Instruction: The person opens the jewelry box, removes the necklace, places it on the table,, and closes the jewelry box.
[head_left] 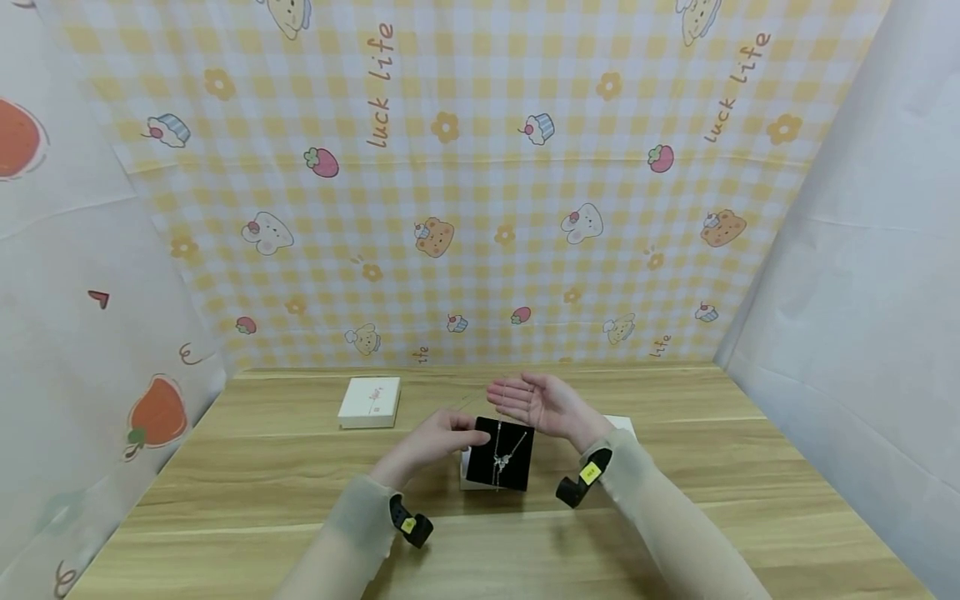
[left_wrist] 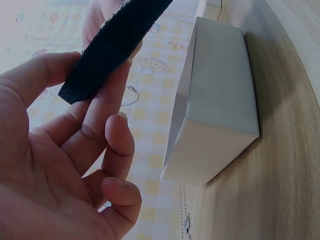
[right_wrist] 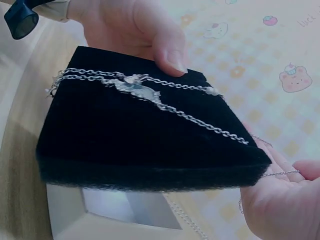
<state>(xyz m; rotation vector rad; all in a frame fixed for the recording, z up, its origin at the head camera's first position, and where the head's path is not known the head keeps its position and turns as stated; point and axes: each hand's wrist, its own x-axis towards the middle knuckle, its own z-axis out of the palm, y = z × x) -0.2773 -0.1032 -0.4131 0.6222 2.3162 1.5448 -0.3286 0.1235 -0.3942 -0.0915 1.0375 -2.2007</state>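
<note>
Head view, left hand (head_left: 437,437) pinched 1 black pad (head_left: 518,465) over 1 box (left_wrist: 220,85), right hand (head_left: 553,406) stretched out, chain (right_wrist: 282,173) across it

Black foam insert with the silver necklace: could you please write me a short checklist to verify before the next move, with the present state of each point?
1. Left hand pinches the black foam insert at its edge: ok.
2. Pendant lies on the insert's face: ok.
3. Loose chain tucked away: not ok, it runs over the open right hand.
4. White box beneath is open: ok.
5. Insert seated in the box: not ok, held above it.
6. Chain free of knots: cannot tell, parts are hidden.
</note>
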